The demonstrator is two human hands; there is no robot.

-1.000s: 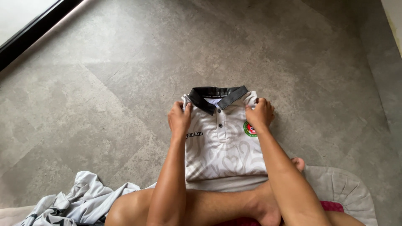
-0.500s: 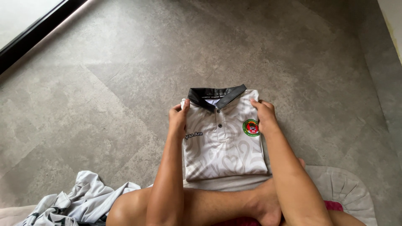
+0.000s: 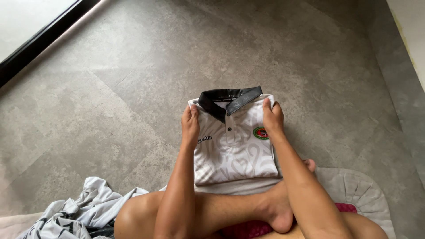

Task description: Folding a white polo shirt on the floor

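A folded white polo shirt (image 3: pixel 234 150) with a black collar, a swirl pattern and a round chest badge lies on the grey floor in front of my crossed legs. My left hand (image 3: pixel 190 126) rests flat along the shirt's left edge near the shoulder. My right hand (image 3: pixel 272 118) lies on its right shoulder, fingers pointing toward the collar. Both hands press on the cloth and neither lifts it.
A crumpled pile of white and dark clothing (image 3: pixel 75 214) lies at the lower left. A pale cushion or mat (image 3: pixel 358 194) sits under me at the lower right. A black window frame (image 3: pixel 40 42) runs along the upper left; a light wall (image 3: pixel 409 31) stands at the right.
Both hands have slid slightly outward and down from the collar to the shirt's side edges. The shirt stays folded in the same spot.
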